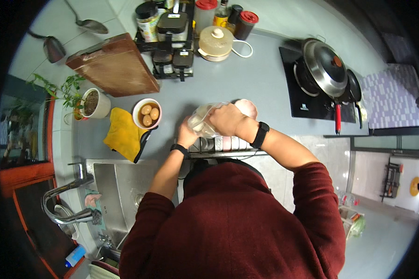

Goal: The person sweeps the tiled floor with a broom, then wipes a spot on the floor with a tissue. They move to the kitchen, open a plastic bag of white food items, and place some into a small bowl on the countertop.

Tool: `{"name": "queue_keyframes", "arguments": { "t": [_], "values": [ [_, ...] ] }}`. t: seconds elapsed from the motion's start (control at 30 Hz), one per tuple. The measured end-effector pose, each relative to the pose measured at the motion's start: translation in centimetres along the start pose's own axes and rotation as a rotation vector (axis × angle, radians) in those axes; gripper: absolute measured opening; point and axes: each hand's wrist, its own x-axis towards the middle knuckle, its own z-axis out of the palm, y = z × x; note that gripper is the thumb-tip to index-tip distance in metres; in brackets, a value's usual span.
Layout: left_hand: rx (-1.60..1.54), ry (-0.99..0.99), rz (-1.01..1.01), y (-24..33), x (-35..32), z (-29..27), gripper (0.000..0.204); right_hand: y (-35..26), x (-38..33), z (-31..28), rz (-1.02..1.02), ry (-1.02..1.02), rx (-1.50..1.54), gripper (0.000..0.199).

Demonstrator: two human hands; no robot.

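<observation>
A clear plastic bag (pixel 201 116) with something pale in it is held above the counter's front edge. My left hand (pixel 186 134) grips the bag from its lower left side. My right hand (pixel 229 119) is closed at the bag's right side, its fingertips hidden by the back of the hand, so I cannot tell whether they are in the bag or on it. Just beyond my right wrist stands a pinkish bowl (pixel 246 107), partly covered by the hand. To the left, a white bowl (pixel 136 122) holds several brown eggs in dark liquid.
A yellow cloth (pixel 121 132) lies beside the egg bowl, near a potted plant (pixel 97 104). The sink (pixel 108 186) and its tap (pixel 56 195) are at left. A lidded pan (pixel 325 65) sits on the black hob (pixel 307 110) at right. An open drawer with dishes (pixel 226 144) is below my hands.
</observation>
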Motion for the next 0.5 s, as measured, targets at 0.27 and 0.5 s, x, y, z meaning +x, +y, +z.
{"name": "queue_keyframes", "arguments": {
  "t": [0.27,0.5],
  "values": [
    [-0.143,-0.100,-0.046,2.0,-4.3,-3.6,0.051,-4.1,-2.6,2.4,0.025,0.217,0.152,0.017],
    [-0.270,-0.302,-0.125,4.1,-6.0,-5.7,0.052,-3.4,-3.2,0.8,-0.051,0.052,0.373,0.023]
  ]
}}
